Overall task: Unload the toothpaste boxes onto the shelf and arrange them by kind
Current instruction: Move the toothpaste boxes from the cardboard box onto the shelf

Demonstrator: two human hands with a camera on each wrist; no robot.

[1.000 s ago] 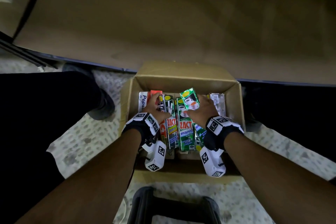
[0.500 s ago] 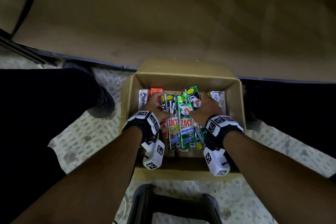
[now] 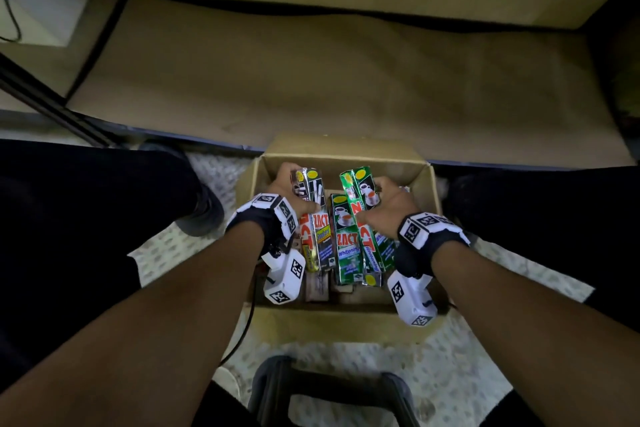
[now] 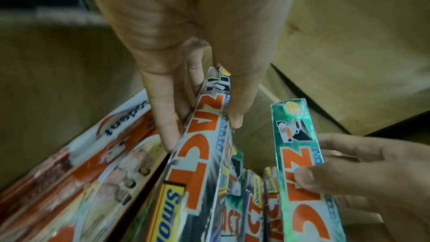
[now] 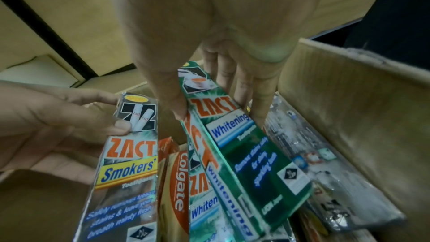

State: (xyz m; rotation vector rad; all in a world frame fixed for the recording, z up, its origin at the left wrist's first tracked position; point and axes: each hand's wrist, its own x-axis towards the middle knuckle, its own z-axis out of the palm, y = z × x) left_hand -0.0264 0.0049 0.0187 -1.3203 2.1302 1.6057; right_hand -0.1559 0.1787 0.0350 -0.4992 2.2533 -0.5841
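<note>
Cardboard carton sits open on the patterned floor between the person's dark-clad legs, just before the bare wooden shelf. Both hands are down inside it. The left hand has its grip pinching a black Zact Smokers' box near the top end — thumb on the printed face over the cigarette picture, fingers curled behind it, as the right wrist view shows plainly. That box is tilted up, its upper end raised above the row packed below.

The right hand holds a green Zact Whitening box the same way: thumb pressed on the front edge, fingers wrapped round the back. This box also leans up out of the carton — its top end level with the black one's, the two apart with a gap between them. A second green Whitening box lies flat in the carton, between the two lifted ones.

Beside the left hand, against the carton's left wall, lie red-and-white Pepsodent boxes. A red Colgate box stands between the Smokers' and Whitening boxes lower down. Along the right wall rests a silvery box whose print is too blurred to read. A black stool frame shows at the near edge.
</note>
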